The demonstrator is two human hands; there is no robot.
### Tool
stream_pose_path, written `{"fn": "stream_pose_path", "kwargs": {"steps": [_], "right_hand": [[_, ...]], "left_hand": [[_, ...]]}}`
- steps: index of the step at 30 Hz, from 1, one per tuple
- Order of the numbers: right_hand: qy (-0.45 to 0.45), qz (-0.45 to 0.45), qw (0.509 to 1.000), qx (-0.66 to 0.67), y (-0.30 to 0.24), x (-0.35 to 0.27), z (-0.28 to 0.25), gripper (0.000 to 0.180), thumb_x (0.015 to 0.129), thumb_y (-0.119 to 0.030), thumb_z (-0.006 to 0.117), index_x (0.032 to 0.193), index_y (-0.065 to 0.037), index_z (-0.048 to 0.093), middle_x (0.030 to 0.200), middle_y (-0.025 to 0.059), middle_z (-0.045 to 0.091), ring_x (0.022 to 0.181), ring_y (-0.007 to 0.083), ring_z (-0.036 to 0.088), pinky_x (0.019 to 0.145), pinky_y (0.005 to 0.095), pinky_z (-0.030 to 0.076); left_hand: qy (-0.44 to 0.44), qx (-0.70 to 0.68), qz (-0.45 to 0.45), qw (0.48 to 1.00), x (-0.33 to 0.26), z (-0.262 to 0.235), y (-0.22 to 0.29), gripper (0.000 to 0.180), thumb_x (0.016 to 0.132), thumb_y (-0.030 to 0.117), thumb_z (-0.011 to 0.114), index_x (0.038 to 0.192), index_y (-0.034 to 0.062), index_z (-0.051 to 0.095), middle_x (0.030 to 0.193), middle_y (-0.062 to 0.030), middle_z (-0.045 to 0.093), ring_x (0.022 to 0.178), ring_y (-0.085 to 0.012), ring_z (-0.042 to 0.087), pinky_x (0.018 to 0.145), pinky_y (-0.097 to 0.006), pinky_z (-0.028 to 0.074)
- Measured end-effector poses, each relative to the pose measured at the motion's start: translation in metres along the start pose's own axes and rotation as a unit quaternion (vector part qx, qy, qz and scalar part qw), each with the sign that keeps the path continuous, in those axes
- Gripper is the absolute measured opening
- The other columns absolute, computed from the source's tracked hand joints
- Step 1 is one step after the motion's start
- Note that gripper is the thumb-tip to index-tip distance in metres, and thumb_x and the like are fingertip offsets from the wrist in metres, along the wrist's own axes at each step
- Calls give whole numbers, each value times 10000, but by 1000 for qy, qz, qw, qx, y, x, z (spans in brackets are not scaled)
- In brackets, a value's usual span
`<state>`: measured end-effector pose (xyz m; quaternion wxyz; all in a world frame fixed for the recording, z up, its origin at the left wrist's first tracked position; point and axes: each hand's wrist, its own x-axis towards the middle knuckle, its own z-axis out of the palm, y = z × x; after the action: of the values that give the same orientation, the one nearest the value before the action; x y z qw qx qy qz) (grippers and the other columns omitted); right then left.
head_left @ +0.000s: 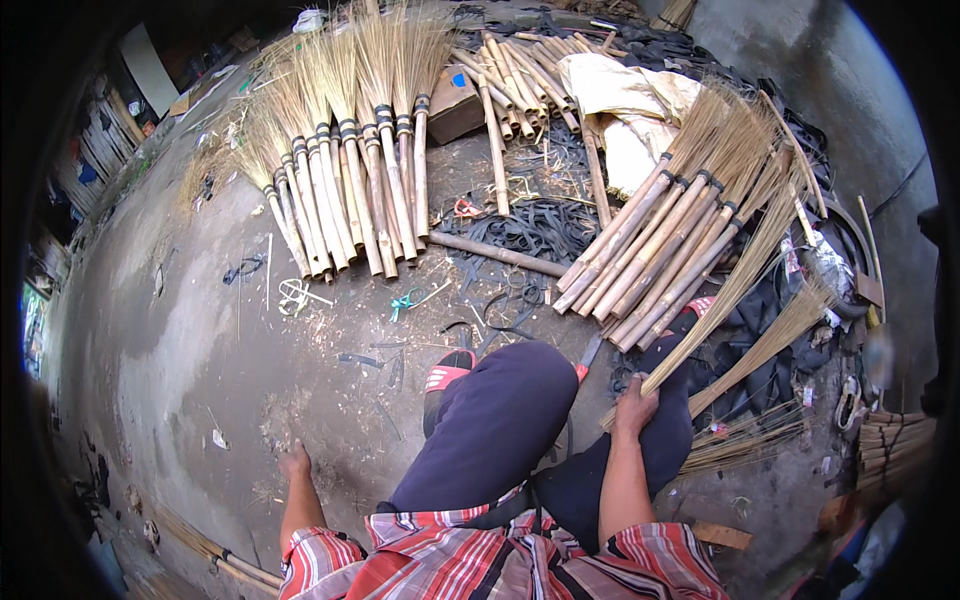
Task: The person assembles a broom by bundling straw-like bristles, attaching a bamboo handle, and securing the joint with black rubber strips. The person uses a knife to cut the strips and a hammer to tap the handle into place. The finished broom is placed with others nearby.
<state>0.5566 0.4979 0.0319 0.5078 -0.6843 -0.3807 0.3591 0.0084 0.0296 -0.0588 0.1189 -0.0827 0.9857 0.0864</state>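
My right hand (635, 408) is closed round the narrow end of a long bundle of thin broom bristles (722, 310), beside my right knee. The bundle fans out away from me to the right. A second loose bristle bundle (765, 350) lies just beyond that hand, and darker thin sticks (745, 447) lie under it. My left hand (296, 460) is low over the floor on the left; nothing shows in it, and its fingers are mostly hidden. Finished brooms with bamboo handles (655, 255) lie side by side ahead of my right hand.
More bamboo-handled brooms (355, 190) lie in a row at the far left. Cut bamboo poles (520, 80) are stacked behind, beside a cardboard box (452, 105) and a pale sack (630, 110). Black rubber strips (530, 228) are heaped mid-floor. A red-handled knife (588, 357) is by my knees.
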Motion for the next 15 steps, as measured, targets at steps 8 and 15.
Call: {"fn": "stream_pose_path", "kwargs": {"steps": [8, 15], "right_hand": [[-8, 6, 998, -59, 8, 5, -2, 263, 986, -203, 671, 1121, 23, 671, 870, 121, 673, 583, 208, 595, 552, 371, 481], [-34, 16, 999, -29, -5, -9, -10, 240, 1007, -203, 655, 1093, 20, 634, 716, 60, 561, 555, 172, 552, 506, 343, 454]], "left_hand": [[34, -25, -498, 866, -138, 2, -321, 948, 878, 637, 704, 1581, 74, 409, 1637, -272, 340, 1397, -549, 463, 1095, -636, 449], [-38, -349, -490, 798, -190, 36, -371, 788, 967, 577, 640, 1406, -72, 555, 1493, -227, 549, 1317, -427, 587, 1068, -574, 500]]}}
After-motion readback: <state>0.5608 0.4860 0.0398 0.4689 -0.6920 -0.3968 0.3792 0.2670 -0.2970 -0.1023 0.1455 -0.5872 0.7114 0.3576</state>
